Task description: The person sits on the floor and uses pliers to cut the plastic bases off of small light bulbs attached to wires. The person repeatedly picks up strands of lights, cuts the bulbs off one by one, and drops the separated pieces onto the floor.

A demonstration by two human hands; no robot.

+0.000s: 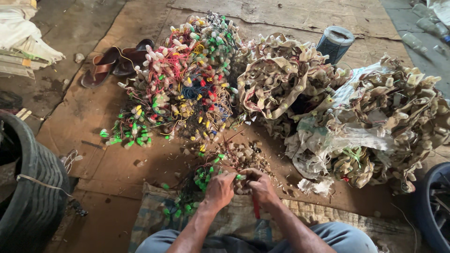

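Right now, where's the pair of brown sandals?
In the head view, the brown sandals lie on the floor at upper left, just left of the pile of coloured wired bulbs, well beyond the left hand.

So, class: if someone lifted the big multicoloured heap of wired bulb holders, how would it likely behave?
The multicoloured heap would probably sag and trail, since thin loose wires join its small pieces. It likely lifts as one snagging clump, because the strands are tangled. It seems unlikely to roll.
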